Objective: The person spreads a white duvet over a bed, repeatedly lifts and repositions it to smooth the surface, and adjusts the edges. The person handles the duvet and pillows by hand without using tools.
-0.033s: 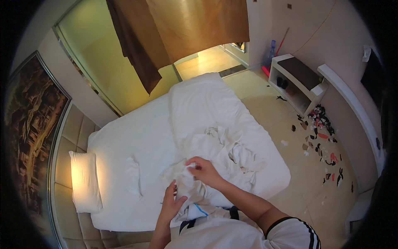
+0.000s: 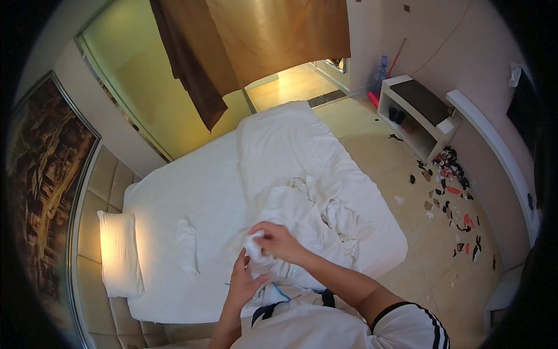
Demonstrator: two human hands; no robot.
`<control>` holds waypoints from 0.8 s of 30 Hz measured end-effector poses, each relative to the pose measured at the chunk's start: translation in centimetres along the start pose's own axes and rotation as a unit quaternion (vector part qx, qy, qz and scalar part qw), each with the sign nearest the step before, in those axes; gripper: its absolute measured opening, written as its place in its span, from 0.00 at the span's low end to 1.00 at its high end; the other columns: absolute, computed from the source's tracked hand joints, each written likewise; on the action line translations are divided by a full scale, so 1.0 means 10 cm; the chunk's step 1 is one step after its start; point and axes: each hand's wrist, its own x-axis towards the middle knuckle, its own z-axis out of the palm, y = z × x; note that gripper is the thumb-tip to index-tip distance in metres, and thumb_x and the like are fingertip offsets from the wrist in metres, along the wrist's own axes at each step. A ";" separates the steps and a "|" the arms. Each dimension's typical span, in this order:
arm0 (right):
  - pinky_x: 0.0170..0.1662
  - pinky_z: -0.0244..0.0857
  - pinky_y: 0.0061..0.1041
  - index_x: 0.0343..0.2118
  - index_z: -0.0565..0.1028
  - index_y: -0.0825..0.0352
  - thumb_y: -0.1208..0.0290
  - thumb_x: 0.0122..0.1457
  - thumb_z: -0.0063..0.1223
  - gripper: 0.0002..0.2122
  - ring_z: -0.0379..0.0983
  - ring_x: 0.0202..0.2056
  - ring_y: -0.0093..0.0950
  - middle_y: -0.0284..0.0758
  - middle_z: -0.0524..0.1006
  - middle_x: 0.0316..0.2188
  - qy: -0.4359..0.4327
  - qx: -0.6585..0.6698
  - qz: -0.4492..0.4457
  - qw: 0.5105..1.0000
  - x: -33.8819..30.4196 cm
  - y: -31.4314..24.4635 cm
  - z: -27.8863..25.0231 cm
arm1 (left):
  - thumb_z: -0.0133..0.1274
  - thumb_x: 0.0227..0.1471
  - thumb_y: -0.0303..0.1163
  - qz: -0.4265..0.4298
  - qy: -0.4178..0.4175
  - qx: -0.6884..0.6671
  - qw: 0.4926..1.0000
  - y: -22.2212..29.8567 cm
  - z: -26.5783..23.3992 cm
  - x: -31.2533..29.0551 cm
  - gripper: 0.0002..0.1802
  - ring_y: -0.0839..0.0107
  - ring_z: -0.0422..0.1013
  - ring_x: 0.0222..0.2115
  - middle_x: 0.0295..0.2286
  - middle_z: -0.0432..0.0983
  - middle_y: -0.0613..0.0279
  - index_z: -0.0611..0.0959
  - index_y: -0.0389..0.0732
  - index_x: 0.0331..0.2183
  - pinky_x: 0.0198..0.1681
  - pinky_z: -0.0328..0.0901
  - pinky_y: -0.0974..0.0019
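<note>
My right hand (image 2: 278, 241) is closed on a bunched piece of white cloth (image 2: 254, 246) above the near part of the bed. Just left of it and nearer to me, my left hand (image 2: 244, 281) has its thumb spread from its fingers, and its fingertips reach the edge of that bunch. Crumpled white fabric (image 2: 290, 203) lies under and beyond both hands. Close to my body, a blue-edged white piece (image 2: 273, 295) shows below the hands. A small white cloth (image 2: 187, 249) lies apart on the sheet to the left.
The white-sheeted bed (image 2: 215, 157) fills the middle, with a pillow (image 2: 120, 254) against the padded headboard. Scraps (image 2: 450, 192) in black, red and brown litter the floor at right, below a low cabinet (image 2: 415, 116). A brown curtain (image 2: 273, 41) hangs at the far side.
My right hand has shifted slightly left, and the white cloth in it is now bunched tighter and plainer to see. The left hand's fingertips have risen to it.
</note>
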 end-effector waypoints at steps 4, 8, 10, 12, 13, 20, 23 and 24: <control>0.31 0.65 0.19 0.47 0.66 0.63 0.75 0.55 0.50 0.16 0.71 0.28 0.21 0.33 0.74 0.27 -0.029 0.110 -0.036 0.993 0.10 0.18 0.25 | 0.52 0.49 0.28 -0.159 0.039 -0.054 0.985 -0.05 -0.04 0.07 0.16 0.69 0.70 0.35 0.36 0.75 0.50 0.74 0.31 0.41 0.39 0.65 0.67; 0.46 0.62 0.35 0.55 0.58 0.66 0.67 0.46 0.57 0.31 0.66 0.46 0.39 0.46 0.70 0.41 0.312 -0.499 -0.020 0.808 -0.18 1.12 -0.36 | 0.50 0.52 0.28 -0.162 0.213 -0.253 0.930 -0.32 -0.39 -0.22 0.12 0.74 0.68 0.36 0.36 0.75 0.56 0.76 0.31 0.38 0.39 0.63 0.70; 0.49 0.59 0.41 0.59 0.53 0.64 0.55 0.44 0.55 0.38 0.63 0.47 0.45 0.48 0.68 0.43 0.256 -0.585 0.174 0.749 -0.54 1.77 -0.71 | 0.50 0.53 0.28 -0.172 0.279 -0.321 0.889 -0.42 -0.65 -0.36 0.12 0.73 0.69 0.36 0.36 0.75 0.60 0.76 0.33 0.39 0.41 0.63 0.71; 0.43 0.62 0.42 0.51 0.64 0.65 0.54 0.44 0.53 0.31 0.68 0.40 0.43 0.47 0.72 0.35 0.238 -0.529 0.268 0.769 -0.86 2.37 -0.96 | 0.51 0.53 0.32 -0.202 0.347 -0.360 0.842 -0.45 -0.88 -0.50 0.15 0.71 0.70 0.36 0.36 0.74 0.60 0.74 0.34 0.41 0.42 0.64 0.68; 0.39 0.63 0.40 0.44 0.68 0.67 0.57 0.45 0.54 0.24 0.70 0.37 0.39 0.44 0.73 0.31 0.133 -0.552 0.263 0.780 -0.93 2.59 -1.11 | 0.51 0.53 0.33 -0.208 0.363 -0.349 0.838 -0.45 -0.98 -0.55 0.15 0.71 0.70 0.36 0.36 0.74 0.60 0.74 0.34 0.41 0.41 0.65 0.68; 0.29 0.61 0.23 0.26 0.73 0.72 0.72 0.51 0.56 0.08 0.67 0.26 0.22 0.32 0.74 0.23 0.416 -0.120 0.133 0.891 -0.68 1.57 -1.58 | 0.51 0.54 0.37 -0.195 0.471 -0.327 0.796 -0.54 -1.40 -0.78 0.16 0.70 0.70 0.36 0.37 0.74 0.58 0.73 0.35 0.40 0.40 0.66 0.66; 0.25 0.58 0.19 0.26 0.73 0.67 0.74 0.54 0.54 0.04 0.64 0.21 0.15 0.27 0.73 0.20 0.398 0.023 -0.051 0.916 -0.44 0.44 -1.68 | 0.52 0.53 0.35 -0.201 0.438 -0.332 0.811 -0.67 -1.36 -0.84 0.16 0.70 0.70 0.36 0.36 0.73 0.58 0.73 0.36 0.41 0.40 0.66 0.66; 0.25 0.59 0.18 0.26 0.74 0.67 0.74 0.54 0.54 0.03 0.65 0.22 0.14 0.26 0.73 0.21 0.411 0.046 -0.065 0.908 -0.44 0.19 -1.68 | 0.52 0.53 0.35 -0.195 0.424 -0.343 0.815 -0.73 -1.32 -0.85 0.16 0.70 0.70 0.36 0.36 0.73 0.58 0.73 0.36 0.41 0.40 0.67 0.66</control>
